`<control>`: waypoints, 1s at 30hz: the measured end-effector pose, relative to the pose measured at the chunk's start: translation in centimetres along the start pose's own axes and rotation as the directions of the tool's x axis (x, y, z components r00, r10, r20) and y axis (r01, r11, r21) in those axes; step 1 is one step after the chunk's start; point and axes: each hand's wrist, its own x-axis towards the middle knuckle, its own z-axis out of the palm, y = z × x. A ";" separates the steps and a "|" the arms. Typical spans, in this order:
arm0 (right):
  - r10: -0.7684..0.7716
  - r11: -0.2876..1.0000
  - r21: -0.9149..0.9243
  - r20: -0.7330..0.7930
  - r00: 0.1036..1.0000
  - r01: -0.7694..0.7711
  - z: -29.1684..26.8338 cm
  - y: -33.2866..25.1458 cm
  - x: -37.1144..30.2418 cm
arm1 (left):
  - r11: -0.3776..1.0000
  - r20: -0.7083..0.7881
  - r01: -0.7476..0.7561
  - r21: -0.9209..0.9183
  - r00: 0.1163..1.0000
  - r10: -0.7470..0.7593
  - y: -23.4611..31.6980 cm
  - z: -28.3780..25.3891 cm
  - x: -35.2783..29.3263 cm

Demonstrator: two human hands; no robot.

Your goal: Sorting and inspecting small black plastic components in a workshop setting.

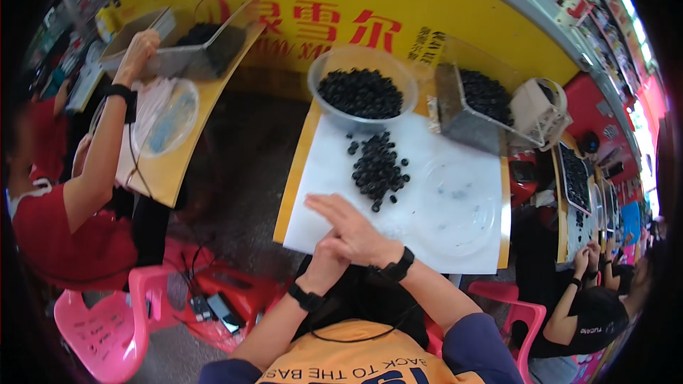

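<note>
Over the near edge of a white sheet (324,163) on a table, my two hands meet. My right hand (356,231) lies across the top, its fingers stretched out to the left. Beneath it my left hand (324,264) is closed, its fingers curled against the right one; whatever they hold, if anything, is hidden. Just beyond lies a loose pile of small, round, black bead-like pieces (378,167). Behind the pile, a clear round bowl (410,102) holds many more of these pieces. A shallow transparent round tray (455,231) rests on the sheet to the right of the pile.
A clear rectangular bin (462,133) of black pieces stands at the back right, beside a whitish container (537,110). A yellow wall panel (299,21) rises behind. At left, a person in red (75,242) works at another table; pink chairs (99,327) stand nearby.
</note>
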 end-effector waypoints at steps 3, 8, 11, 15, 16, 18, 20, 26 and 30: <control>0.025 0.990 0.139 0.102 0.994 -0.039 0.9 1.1 -0.4 | 0.991 0.025 -0.018 0.131 1.000 0.015 -1.3 0.0 -0.5; 0.065 0.985 0.147 0.159 0.985 -0.089 1.3 2.4 -1.2 | 0.997 0.068 0.058 0.054 0.996 -0.062 -0.8 0.1 -0.1; 0.071 0.983 0.154 0.198 0.978 -0.102 1.5 2.5 -1.1 | 0.998 0.053 0.023 0.060 0.998 -0.026 -1.2 0.2 -0.2; 0.093 0.982 0.139 0.246 0.965 -0.130 1.8 2.7 -1.1 | 0.996 0.095 0.010 0.084 0.995 -0.018 -2.0 0.1 -0.4; 0.090 0.982 0.138 0.253 0.963 -0.128 1.8 2.7 -1.1 | 0.995 0.109 0.012 0.103 0.994 -0.023 -2.2 0.1 -0.4; 0.092 0.980 0.149 0.262 0.961 -0.135 1.8 2.6 -1.0 | 0.991 0.108 0.005 0.133 0.994 -0.019 -2.3 0.0 -0.4; 0.091 0.980 0.147 0.259 0.962 -0.132 1.7 2.6 -0.8 | 0.989 0.096 0.000 0.150 0.995 -0.015 -2.0 -0.1 -0.2; 0.084 0.994 0.054 0.244 0.966 -0.100 1.1 1.5 -0.2 | 0.995 0.084 -0.012 0.096 0.996 0.004 -0.9 -0.5 0.4; 0.117 0.993 0.001 0.224 0.967 -0.121 1.3 1.1 0.6 | 0.962 0.102 0.155 -0.224 0.986 -0.134 -1.2 0.2 0.3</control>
